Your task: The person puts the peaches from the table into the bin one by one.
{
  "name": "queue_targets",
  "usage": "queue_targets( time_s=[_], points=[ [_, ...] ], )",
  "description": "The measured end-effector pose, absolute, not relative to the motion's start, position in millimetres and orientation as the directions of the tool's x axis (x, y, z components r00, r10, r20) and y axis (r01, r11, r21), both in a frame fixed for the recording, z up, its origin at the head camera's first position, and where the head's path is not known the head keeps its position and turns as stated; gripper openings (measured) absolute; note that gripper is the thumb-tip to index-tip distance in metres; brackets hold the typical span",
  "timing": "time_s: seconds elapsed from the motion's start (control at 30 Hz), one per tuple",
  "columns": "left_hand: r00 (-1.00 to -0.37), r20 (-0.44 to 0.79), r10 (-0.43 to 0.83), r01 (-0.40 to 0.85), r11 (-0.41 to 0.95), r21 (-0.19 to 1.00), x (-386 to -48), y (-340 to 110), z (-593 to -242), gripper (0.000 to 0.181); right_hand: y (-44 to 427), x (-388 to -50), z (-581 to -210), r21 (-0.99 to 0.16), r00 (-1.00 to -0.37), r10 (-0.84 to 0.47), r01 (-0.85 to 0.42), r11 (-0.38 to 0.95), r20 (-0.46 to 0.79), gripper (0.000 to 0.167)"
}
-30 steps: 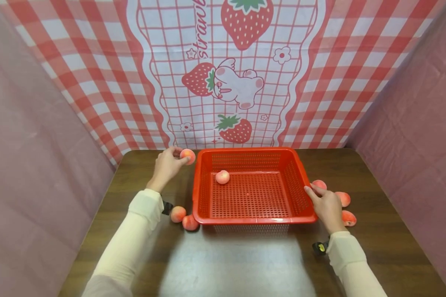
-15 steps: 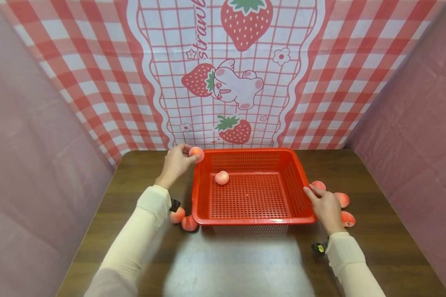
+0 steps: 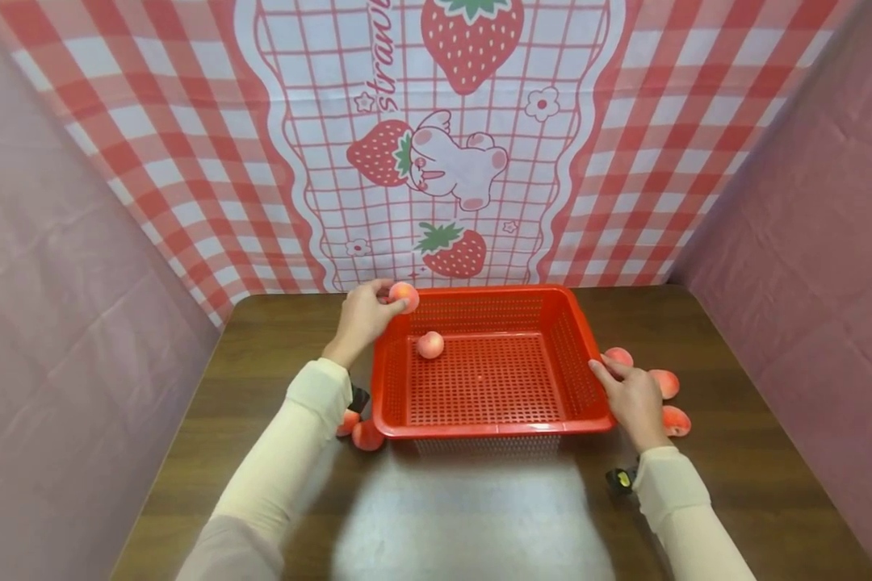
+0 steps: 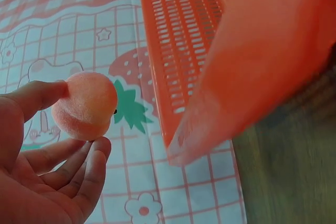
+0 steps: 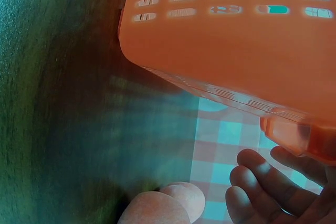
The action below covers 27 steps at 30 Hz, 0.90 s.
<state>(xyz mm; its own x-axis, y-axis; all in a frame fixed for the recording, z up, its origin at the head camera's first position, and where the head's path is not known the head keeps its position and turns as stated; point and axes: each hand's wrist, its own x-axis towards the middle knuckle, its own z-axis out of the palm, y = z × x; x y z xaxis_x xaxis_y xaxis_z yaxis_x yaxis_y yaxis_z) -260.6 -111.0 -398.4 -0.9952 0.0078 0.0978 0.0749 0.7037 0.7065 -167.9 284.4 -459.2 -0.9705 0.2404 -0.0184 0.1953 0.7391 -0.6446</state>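
Black wrist camera (image 3: 361, 399) is partly hiding a tabletop peach (image 3: 347, 424). Left hand (image 3: 363, 317) is pinching a second peach (image 3: 404, 298) near the red basket (image 3: 501, 429), far-left corner; right hand (image 3: 635, 403) is gripping the right rim (image 3: 587, 331)

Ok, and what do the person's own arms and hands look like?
The left sleeve and right sleeve are pale cream with wide cuffs; the left turns greyish further up. A small black device shows at each wrist, the right one bearing a yellow-green patch. The left hand and right hand are bare.
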Motion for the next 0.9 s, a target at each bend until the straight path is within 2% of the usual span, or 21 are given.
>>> queue_targets(
  time_s=[0.53, 0.9],
  points=[
    [-0.996, 0.063, 0.057, 0.085, 0.691, 0.718, -266.0, -83.2, -403.8, 0.047, 283.9, -167.8, -461.8, -0.629, -0.967, 0.246, 0.147, 0.764, 0.072, 0.055],
    [-0.996, 0.024, 0.081, 0.073, 0.686, 0.724, -267.8, -68.9, -413.0, 0.046, 283.3, -167.8, -461.2, -0.626, -0.966, 0.255, 0.169, 0.761, 0.05, 0.057]
  ],
)
